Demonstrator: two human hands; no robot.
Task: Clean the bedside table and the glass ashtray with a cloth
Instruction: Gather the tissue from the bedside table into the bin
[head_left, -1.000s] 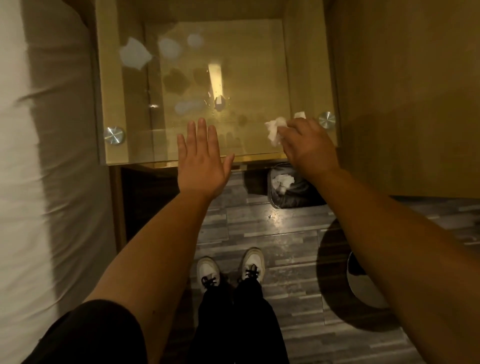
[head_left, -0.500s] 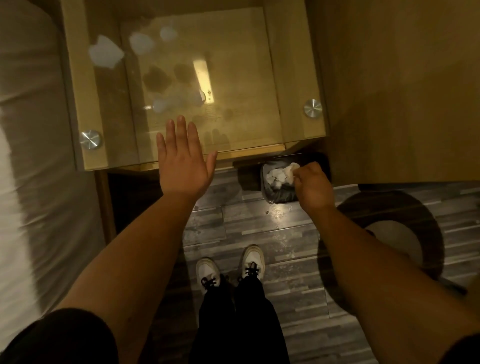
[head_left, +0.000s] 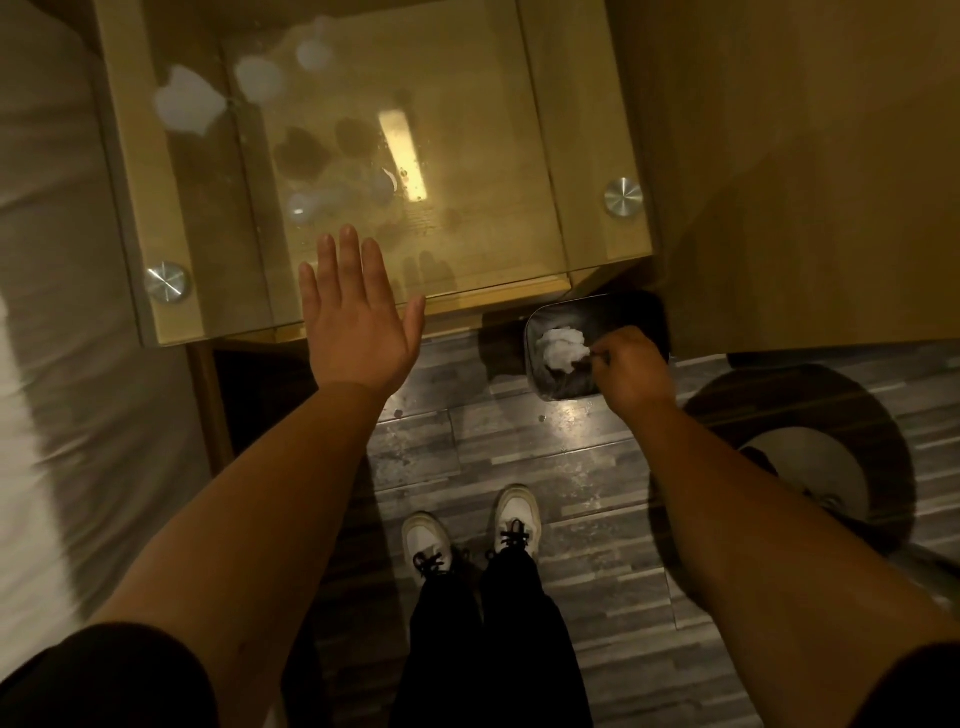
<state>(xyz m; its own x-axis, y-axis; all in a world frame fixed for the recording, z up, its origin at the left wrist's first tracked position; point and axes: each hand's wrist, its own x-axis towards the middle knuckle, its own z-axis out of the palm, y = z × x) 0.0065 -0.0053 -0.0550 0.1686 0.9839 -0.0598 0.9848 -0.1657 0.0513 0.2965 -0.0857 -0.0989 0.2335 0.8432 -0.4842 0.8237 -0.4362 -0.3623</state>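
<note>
Your left hand is open flat on the near edge of the glass-topped bedside table; glass is hard and slippery. Your right hand looks closed over the bin, beside soft, light crumpled tissue; whether it is touching, I cannot tell.

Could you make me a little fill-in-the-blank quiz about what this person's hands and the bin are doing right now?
1. The left hand lies flat and open at the front edge of the ____ table top.
2. The right hand is over the small black ____ on the floor.
3. The white wad lies ____ the bin.

Missing words: glass; bin; inside
</note>
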